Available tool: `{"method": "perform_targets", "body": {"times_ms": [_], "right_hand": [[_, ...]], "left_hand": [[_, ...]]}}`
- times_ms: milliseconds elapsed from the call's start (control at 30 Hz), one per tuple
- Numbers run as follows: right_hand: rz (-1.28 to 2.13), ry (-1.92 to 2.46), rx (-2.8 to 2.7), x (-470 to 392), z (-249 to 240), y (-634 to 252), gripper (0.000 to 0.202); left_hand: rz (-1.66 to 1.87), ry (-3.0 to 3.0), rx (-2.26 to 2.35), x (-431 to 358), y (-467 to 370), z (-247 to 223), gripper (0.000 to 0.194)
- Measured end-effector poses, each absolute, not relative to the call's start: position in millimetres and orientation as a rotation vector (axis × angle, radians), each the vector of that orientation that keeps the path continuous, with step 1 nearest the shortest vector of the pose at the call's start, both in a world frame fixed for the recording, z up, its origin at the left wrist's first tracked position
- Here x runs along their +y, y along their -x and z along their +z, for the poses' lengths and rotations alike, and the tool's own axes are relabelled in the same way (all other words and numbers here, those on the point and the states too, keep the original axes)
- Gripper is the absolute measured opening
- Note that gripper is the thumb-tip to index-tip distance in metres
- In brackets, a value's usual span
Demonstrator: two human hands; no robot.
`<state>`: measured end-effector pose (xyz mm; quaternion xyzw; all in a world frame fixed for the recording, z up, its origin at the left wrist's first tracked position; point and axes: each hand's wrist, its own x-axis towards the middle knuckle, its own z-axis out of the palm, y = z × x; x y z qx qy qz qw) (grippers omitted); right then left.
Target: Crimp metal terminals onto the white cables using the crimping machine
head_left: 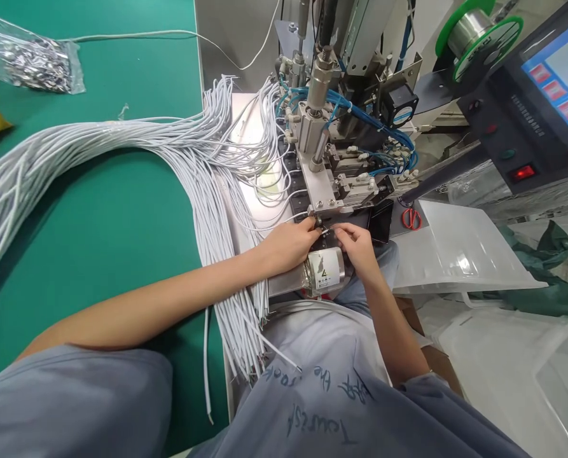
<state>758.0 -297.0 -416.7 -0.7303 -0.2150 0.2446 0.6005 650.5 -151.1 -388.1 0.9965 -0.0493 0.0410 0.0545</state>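
My left hand [290,245] reaches to the front of the machine [318,184], its fingers pressed together around the end of a white cable [325,231]. Just right of it, my right hand [357,245] is closed in a pinch near the cable's tip; what it grips is too small to make out. Both hands are below the machine's metal head, a small gap apart. A labelled cylindrical container [325,270] lies right below them. Under my left forearm spreads a large bundle of white cables [207,210].
A bag of small metal parts [38,67] lies on the green tabletop [102,222] at the upper left. Red-handled scissors [411,219] rest right of the machine. A control screen [558,83] and a wire spool [477,35] stand at the upper right.
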Motion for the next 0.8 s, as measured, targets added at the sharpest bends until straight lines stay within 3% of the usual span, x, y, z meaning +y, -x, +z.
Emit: {"method": "perform_targets", "body": {"times_ms": [333,800], "right_hand": [[0.641,1.699,-0.487,-292.5,-421.3,-761.1,0.013],[0.700,1.708,-0.490,-294.0,-419.7,-763.3,0.016]], "left_hand": [[-0.042,-3.094,-0.252,-151.0,-650.6,-381.8,0.048],[-0.136,-3.117,-0.422,-152.8,-652.8,-376.9,0.039]]}}
